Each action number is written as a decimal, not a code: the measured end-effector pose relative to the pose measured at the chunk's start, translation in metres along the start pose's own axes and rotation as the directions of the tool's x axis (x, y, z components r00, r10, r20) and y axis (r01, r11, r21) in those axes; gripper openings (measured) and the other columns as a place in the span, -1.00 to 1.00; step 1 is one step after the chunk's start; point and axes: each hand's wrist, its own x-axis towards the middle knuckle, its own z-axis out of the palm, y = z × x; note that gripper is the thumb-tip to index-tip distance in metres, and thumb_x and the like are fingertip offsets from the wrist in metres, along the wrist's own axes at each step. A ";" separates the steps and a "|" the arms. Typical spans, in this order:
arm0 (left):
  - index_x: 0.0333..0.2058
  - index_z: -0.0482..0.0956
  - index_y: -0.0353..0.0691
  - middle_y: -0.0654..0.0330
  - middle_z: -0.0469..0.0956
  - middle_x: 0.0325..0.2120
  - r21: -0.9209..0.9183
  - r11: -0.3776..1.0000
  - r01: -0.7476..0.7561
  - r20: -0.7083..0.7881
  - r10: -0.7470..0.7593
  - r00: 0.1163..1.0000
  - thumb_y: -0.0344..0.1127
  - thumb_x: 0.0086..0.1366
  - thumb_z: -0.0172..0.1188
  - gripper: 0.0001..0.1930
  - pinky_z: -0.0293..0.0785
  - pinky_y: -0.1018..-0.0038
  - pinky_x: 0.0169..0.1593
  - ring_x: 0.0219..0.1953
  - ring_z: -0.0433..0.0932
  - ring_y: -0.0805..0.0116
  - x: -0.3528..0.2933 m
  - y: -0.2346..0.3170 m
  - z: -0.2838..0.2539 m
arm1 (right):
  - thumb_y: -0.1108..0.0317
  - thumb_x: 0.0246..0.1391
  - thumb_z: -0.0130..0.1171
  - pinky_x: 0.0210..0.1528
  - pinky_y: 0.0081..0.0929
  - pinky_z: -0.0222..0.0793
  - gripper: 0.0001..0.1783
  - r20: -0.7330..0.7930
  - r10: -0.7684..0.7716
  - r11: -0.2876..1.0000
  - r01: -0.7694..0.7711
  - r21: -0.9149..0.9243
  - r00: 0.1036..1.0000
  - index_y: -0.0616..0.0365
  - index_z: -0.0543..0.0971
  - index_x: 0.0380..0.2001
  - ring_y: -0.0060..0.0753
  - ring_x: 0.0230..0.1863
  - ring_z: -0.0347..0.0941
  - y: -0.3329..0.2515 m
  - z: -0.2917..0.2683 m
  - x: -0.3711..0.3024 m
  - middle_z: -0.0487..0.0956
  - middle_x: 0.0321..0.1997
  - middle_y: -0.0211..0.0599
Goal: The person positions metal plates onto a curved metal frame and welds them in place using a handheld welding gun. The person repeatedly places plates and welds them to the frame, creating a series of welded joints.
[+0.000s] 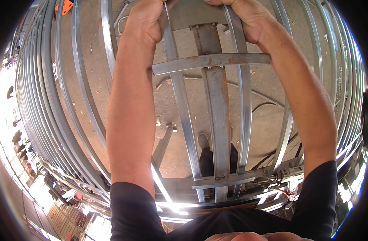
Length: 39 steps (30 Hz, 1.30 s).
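At the lower edge of the view, the person's dark sleeves (131,213) fill the corners, and both bare forearms rise from them toward the top. Between the arms stands a metal frame (217,120): a rusty centre bar (218,116) runs from a lower crosspiece (222,181) up to a plate near the top edge, and a rusty crossbar (210,61) lies across it at about wrist height, fixed with small bolts. Two bright steel strips flank the centre bar, a left strip (182,104) and a right strip (245,112), both passing under the crossbar and tilting slightly inward toward the bottom.

The left hand (145,20) is clenched around the top of the left strip, the thumb side against the metal. The right hand (248,18) is clenched around the top of the right strip in the same way. The fingertips are cut off by the upper edge, so how far they wrap cannot be told. The frame is thus held upright in front of the person, at the top centre of the view, with each grip on one strip.

Below the frame, a dark shoe (203,141) and trouser leg show on the concrete floor (168,92), with dark cables (268,106) curving across it. Farther out, many curved steel strips (51,92) stand in rows on both sides. An orange object (64,6) lies at the top left.
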 end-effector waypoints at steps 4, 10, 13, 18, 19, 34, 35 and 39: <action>-0.26 0.69 -0.24 0.21 0.66 -0.31 0.076 0.997 0.006 -0.089 0.001 0.996 -0.25 0.24 0.38 -0.81 0.45 0.44 -0.01 -0.20 0.58 0.35 -0.006 0.009 0.008 | 0.30 0.10 0.33 -0.05 -0.13 0.66 -0.55 0.027 -0.091 0.986 0.094 -0.140 0.996 0.35 0.57 0.01 -0.09 -0.19 0.68 -0.010 -0.002 -0.029 0.69 -0.09 -0.07; 0.30 0.35 -0.44 -0.30 0.38 0.25 0.492 0.860 -0.132 -0.030 0.169 0.985 -0.21 0.44 0.10 -0.44 0.47 0.36 0.05 -0.22 0.37 0.19 -0.057 0.028 0.037 | 0.26 0.13 0.30 -0.09 -0.30 0.66 -0.48 -0.058 -0.202 0.904 0.163 -0.395 0.978 0.40 0.52 0.08 -0.17 -0.18 0.68 -0.058 -0.042 -0.166 0.65 -0.01 -0.02; 0.07 0.53 -0.39 -0.03 0.57 0.01 0.266 0.961 -0.078 -0.144 0.120 0.982 -0.30 0.32 0.30 -0.59 0.56 0.56 0.00 -0.21 0.52 0.41 0.013 0.023 -0.019 | 0.23 0.16 0.32 -0.11 -0.47 0.54 -0.52 -0.092 -0.851 0.261 0.265 -0.928 0.516 0.33 0.56 0.05 -0.40 -0.20 0.59 0.056 -0.087 -0.241 0.64 -0.09 -0.21; -0.04 0.66 -0.41 0.08 0.67 -0.07 0.174 0.972 -0.157 -0.108 0.177 0.978 -0.27 0.22 0.45 -0.60 0.58 0.56 0.07 -0.07 0.66 0.35 0.023 0.012 -0.021 | 0.44 0.08 0.37 0.13 -0.31 0.53 -0.35 -0.391 -0.678 0.202 -0.353 -0.913 0.623 0.19 0.43 0.26 -0.21 0.13 0.50 0.181 -0.154 -0.449 0.51 0.19 -0.09; -0.03 0.68 -0.32 0.15 0.65 0.00 0.228 0.973 0.042 -0.172 -0.002 0.985 -0.13 0.23 0.43 -0.56 0.50 0.53 0.13 0.02 0.61 0.40 0.016 0.019 -0.028 | 0.45 0.08 0.36 0.13 -0.30 0.54 -0.28 -0.667 -0.470 0.518 -0.431 -0.739 0.578 0.19 0.36 0.31 -0.17 0.16 0.48 0.198 -0.160 -0.472 0.44 0.24 -0.05; -0.18 0.72 -0.23 0.22 0.70 -0.12 -0.016 1.000 0.026 -0.077 -0.028 0.997 -0.28 0.16 0.47 -0.73 0.04 0.19 0.46 0.14 0.54 0.37 -0.015 0.011 0.013 | 0.26 0.05 0.36 -0.64 -0.25 0.38 -0.76 -0.675 -0.018 0.217 -0.656 -0.723 0.738 0.25 0.63 -0.42 -0.33 -0.73 0.51 0.200 -0.122 -0.491 0.52 -0.70 -0.18; -0.17 0.72 -0.21 0.22 0.70 -0.09 0.011 0.999 0.033 -0.089 -0.032 0.996 -0.25 0.16 0.47 -0.72 -0.03 0.14 0.48 0.19 0.50 0.36 -0.014 0.011 0.014 | 0.28 0.08 0.33 -0.70 -0.30 0.34 -0.76 -0.692 -0.074 0.394 -0.617 -0.682 0.718 0.29 0.63 -0.40 -0.40 -0.78 0.47 0.192 -0.100 -0.498 0.55 -0.69 -0.21; -0.16 0.74 -0.16 0.20 0.65 0.04 0.080 0.995 0.065 -0.144 -0.053 0.988 -0.18 0.14 0.48 -0.69 -0.28 -0.03 0.51 0.35 0.32 0.29 -0.017 0.014 0.014 | 0.33 0.13 0.28 -0.72 -0.41 0.32 -0.75 -0.741 -0.237 0.570 -0.528 -0.630 0.628 0.36 0.61 -0.27 -0.48 -0.78 0.45 0.162 -0.074 -0.546 0.58 -0.63 -0.24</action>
